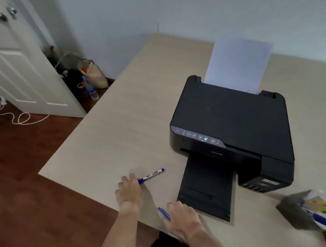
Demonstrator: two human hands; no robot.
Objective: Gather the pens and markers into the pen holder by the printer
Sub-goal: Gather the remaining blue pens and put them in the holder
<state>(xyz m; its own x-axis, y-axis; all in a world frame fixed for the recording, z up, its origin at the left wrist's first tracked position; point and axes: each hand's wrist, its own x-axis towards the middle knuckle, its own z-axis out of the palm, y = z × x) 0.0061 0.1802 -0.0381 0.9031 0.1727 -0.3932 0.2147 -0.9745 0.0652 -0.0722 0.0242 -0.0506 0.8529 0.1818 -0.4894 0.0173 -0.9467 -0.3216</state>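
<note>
A blue-and-white marker [152, 175] lies on the beige desk [119, 114], left of the printer's output tray. My left hand [129, 192] rests palm down with fingers spread, its fingertips touching the marker's near end. A blue pen [164, 214] pokes out at the thumb side of my right hand [181, 219], which lies near the desk's front edge; whether the pen is gripped is hidden. The grey pen holder [297, 210] sits at the lower right, tipped toward me, with several yellow, blue and white pens sticking out.
A black printer [233, 124] with white paper [237, 64] in its rear feed fills the middle of the desk, its output tray [207, 185] extended toward me. Left of the desk are a wooden floor, a white door, bags and a water bottle [91, 88].
</note>
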